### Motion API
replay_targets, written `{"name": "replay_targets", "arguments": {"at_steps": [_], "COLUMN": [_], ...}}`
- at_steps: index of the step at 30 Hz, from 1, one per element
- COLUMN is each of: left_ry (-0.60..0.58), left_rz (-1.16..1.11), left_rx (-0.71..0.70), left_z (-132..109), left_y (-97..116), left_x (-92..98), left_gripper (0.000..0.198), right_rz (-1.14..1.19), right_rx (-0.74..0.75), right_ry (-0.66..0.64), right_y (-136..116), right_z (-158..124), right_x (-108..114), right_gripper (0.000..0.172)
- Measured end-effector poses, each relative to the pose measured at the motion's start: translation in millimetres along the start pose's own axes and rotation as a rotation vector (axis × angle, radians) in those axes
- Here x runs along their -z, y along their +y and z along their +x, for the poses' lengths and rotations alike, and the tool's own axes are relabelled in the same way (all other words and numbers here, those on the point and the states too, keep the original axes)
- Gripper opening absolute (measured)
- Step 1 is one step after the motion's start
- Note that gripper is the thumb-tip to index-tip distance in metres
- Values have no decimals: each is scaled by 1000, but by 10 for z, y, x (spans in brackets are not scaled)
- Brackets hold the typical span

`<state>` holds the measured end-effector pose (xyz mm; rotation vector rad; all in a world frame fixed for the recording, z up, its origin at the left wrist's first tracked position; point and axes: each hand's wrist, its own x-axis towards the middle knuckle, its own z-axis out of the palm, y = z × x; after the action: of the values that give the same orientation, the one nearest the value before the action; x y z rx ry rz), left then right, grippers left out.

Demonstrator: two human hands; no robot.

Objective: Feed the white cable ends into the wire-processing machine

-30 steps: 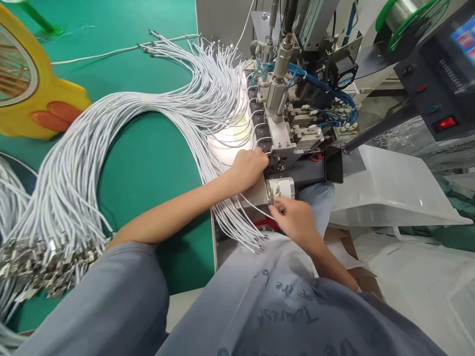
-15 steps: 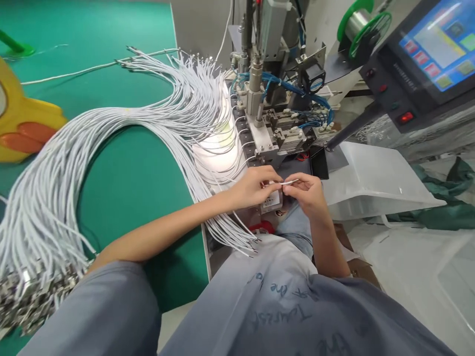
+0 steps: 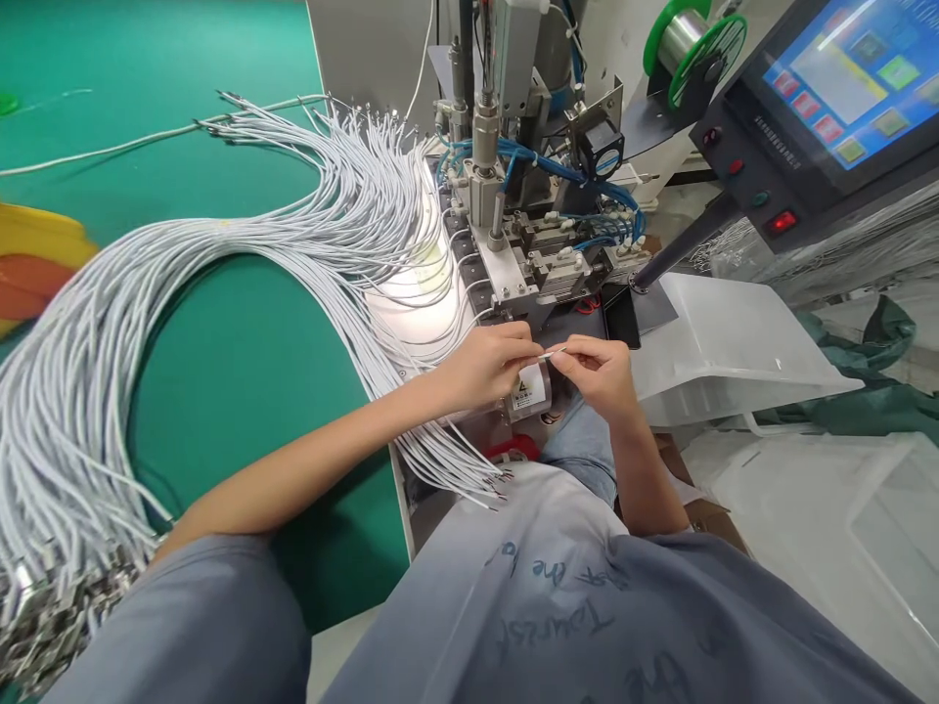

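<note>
I pinch a thin white cable (image 3: 549, 356) between the fingertips of both hands, my left hand (image 3: 485, 366) and right hand (image 3: 602, 376) nearly meeting over a labelled cylinder (image 3: 531, 389). Just beyond them stands a bench machine (image 3: 484, 200) with blue air hoses (image 3: 558, 168), and several cables loop into its side. A thick bundle of white cables (image 3: 220, 235) arches in from the left and fans out beside it; some strands run beneath my left forearm, their bare ends over my lap. Silver connectors (image 3: 59, 626) heap at the lower left. A yellow-and-orange object (image 3: 36, 256) is cut off by the left edge. Right of the machine sits a small black tray (image 3: 622, 318), its contents unclear, then a translucent plastic bin (image 3: 740, 332). The green table (image 3: 242, 362) spreads leftward; a wire spool (image 3: 686, 44) and a lit touchscreen (image 3: 843, 83) stand at upper right.
</note>
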<state>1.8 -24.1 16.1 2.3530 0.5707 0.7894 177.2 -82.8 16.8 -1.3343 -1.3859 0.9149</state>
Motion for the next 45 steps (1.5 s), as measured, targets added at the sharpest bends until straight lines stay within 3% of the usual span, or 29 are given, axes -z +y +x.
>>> {"name": "replay_targets", "arguments": {"at_steps": [3,7,11,14,16,18,21,24,29,32,38,45], "left_ry": [20,102,47,-79,-120,-71,32,-11,-254,-341,-371,-400], "left_rz": [38,-40,119,391,475,394,103,11,448,553,566,655], "left_rx": [9,48,8,-76,-92,-33,132,179,188,219,202,142], "left_z": [-6,-9,-17,-23,-24,-23,-19,-7,33,40,8,7], "left_y": [0,15,-22,-61,-71,-62,-43,-66,-219,-310,-391,-341], "left_x": [-9,-61,-61,-28,-23,-44,-97,-104,-23,-20,-64,-40], "left_gripper": [26,18,23,28,28,25,19,18,27,31,29,35], "right_rz": [-11,89,-149,-340,-311,-222,-109,-64,-8,64,156,186], "right_rx": [-36,-61,26,84,55,23,3,-43,-142,-205,-305,-364], "right_ry": [16,174,289,172,78,85,224,294,184,105,48,-38], "right_y": [67,157,125,88,96,125,176,254,524,670,744,714], "right_z": [7,-40,-74,-36,4,30,28,34,204,323,406,464], "right_x": [-36,-232,-280,-179,-135,-155,-270,-344,-255,-234,-321,-300], "right_gripper": [14,21,22,24,25,25,25,23,19,19,15,18]}}
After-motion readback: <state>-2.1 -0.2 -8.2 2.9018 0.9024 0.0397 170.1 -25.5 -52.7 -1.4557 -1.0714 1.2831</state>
